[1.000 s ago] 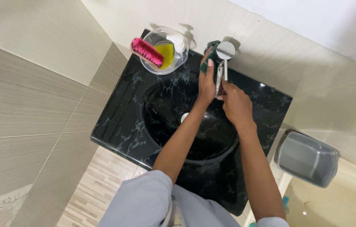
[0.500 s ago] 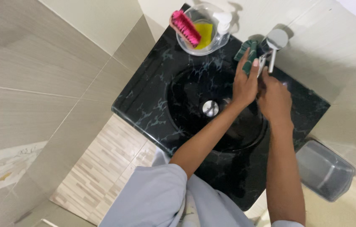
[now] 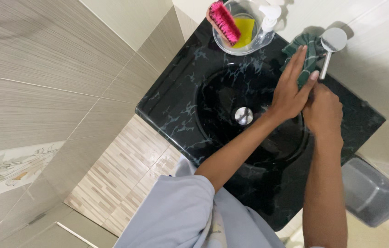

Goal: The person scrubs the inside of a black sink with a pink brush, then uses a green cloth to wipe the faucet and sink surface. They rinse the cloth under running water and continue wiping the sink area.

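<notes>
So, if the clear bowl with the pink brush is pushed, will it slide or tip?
The clear bowl sits on glossy black sink top, so it probably slides easily. The pink brush overhangs its rim, so it may tip or fall out. It sits by the corner edge; push gently.

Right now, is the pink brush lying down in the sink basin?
No, the pink brush rests across the clear bowl at the counter's back corner, outside the basin.

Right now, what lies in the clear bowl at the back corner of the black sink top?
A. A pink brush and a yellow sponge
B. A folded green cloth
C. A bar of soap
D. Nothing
A: the clear bowl holds a pink brush and a yellow sponge; the green cloth is under the left hand by the tap.
</notes>
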